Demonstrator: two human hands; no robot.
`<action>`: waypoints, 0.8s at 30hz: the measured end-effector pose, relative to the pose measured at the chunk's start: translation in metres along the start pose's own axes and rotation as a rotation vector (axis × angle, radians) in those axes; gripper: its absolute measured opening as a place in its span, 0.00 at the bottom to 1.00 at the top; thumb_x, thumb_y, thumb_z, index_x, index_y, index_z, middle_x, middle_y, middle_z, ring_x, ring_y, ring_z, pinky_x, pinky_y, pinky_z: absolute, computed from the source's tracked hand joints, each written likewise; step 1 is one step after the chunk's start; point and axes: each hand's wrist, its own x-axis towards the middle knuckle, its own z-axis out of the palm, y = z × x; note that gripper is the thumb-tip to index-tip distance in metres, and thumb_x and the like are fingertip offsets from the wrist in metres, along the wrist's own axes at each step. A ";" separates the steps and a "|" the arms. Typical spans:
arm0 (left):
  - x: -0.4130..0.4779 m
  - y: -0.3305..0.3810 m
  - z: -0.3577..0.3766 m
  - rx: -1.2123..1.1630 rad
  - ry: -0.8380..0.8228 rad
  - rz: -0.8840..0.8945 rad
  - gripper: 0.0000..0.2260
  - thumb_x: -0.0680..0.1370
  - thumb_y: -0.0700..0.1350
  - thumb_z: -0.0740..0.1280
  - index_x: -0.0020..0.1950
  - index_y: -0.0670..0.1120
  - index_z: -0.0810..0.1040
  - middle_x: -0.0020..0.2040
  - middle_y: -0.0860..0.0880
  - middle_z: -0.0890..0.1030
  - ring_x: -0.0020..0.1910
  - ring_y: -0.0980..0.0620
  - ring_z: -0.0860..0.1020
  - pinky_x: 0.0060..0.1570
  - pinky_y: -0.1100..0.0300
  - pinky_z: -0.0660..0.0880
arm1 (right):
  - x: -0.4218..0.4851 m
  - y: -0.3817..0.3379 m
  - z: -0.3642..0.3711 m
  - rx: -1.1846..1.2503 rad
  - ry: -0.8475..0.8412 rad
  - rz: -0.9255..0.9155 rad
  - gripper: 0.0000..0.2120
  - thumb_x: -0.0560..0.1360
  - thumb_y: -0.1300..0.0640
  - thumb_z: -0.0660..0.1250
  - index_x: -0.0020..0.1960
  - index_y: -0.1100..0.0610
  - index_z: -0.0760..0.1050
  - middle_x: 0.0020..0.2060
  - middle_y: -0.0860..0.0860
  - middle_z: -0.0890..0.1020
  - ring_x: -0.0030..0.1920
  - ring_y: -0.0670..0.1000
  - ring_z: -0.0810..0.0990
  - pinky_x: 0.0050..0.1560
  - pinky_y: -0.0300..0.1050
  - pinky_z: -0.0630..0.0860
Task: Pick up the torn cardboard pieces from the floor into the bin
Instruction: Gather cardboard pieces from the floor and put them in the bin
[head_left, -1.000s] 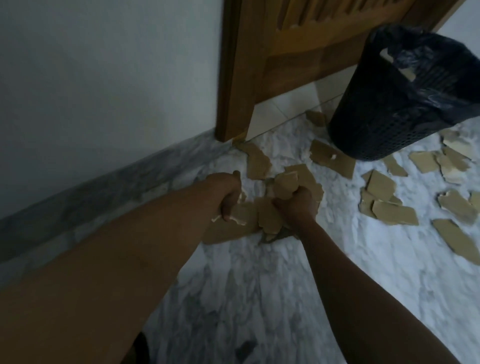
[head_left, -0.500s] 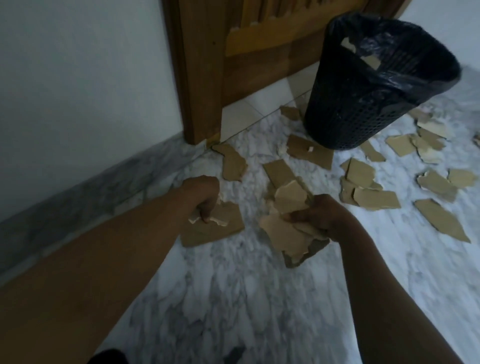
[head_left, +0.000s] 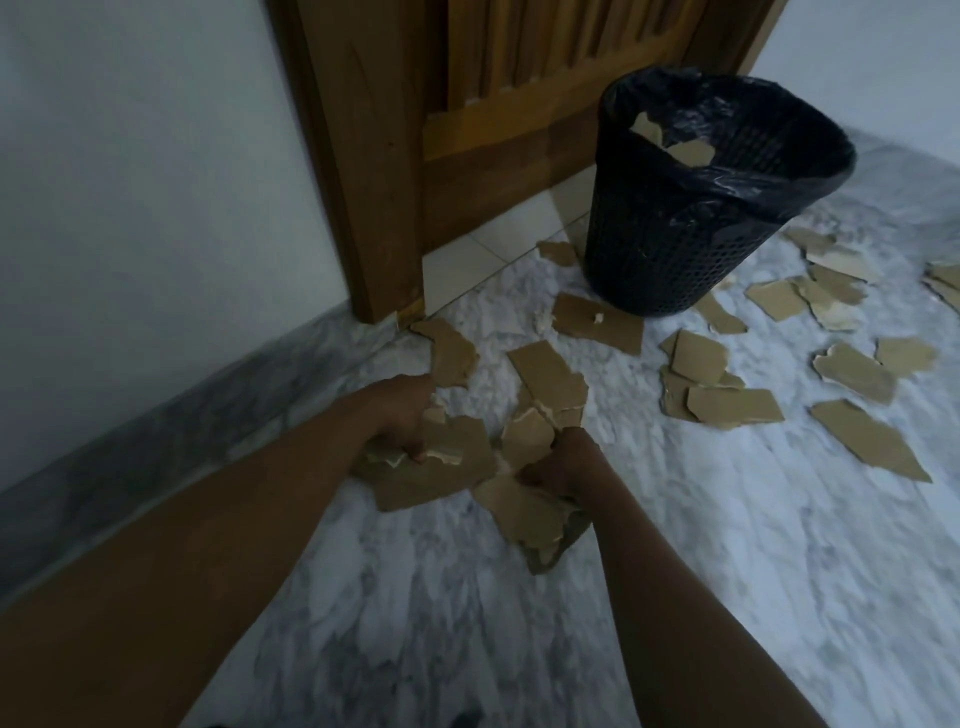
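Torn brown cardboard pieces lie scattered over the white marble floor (head_left: 727, 545). My left hand (head_left: 397, 415) grips a large cardboard piece (head_left: 441, 473) near the wall. My right hand (head_left: 563, 465) is closed on a bunch of several torn cardboard pieces (head_left: 530, 512), with one piece (head_left: 527, 431) sticking up above the fist. The black mesh bin (head_left: 691, 228) with a black liner stands at the upper right, beyond both hands, and a few cardboard bits (head_left: 675, 145) rest inside it.
A wooden door and frame (head_left: 374, 182) rise behind the bin. A grey wall with a marble skirting (head_left: 182, 415) runs along the left. More loose pieces (head_left: 727, 405) lie right of the hands and around the bin's base.
My right hand drew back toward me with its bunch of pieces, then came closer to the left hand again. The left hand kept its hold on the large piece. The view shifted right.
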 end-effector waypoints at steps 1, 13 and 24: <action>0.003 0.002 -0.003 -0.006 0.028 0.021 0.44 0.66 0.47 0.80 0.74 0.45 0.58 0.69 0.43 0.72 0.63 0.42 0.74 0.55 0.50 0.76 | -0.001 0.001 0.002 0.013 -0.005 -0.006 0.23 0.64 0.52 0.81 0.54 0.60 0.79 0.41 0.51 0.80 0.37 0.47 0.76 0.28 0.38 0.69; 0.041 0.031 -0.033 0.096 -0.007 0.060 0.51 0.68 0.45 0.80 0.80 0.45 0.49 0.74 0.40 0.66 0.69 0.39 0.70 0.59 0.51 0.73 | -0.020 0.039 -0.012 0.253 0.110 -0.021 0.15 0.63 0.56 0.81 0.43 0.63 0.81 0.38 0.57 0.84 0.40 0.52 0.83 0.34 0.43 0.76; 0.034 0.027 -0.007 0.266 0.009 0.162 0.47 0.64 0.59 0.80 0.77 0.47 0.61 0.77 0.42 0.56 0.73 0.41 0.62 0.69 0.51 0.66 | 0.007 0.010 -0.078 0.656 0.094 0.045 0.19 0.62 0.55 0.83 0.49 0.57 0.81 0.45 0.56 0.86 0.44 0.58 0.85 0.45 0.57 0.84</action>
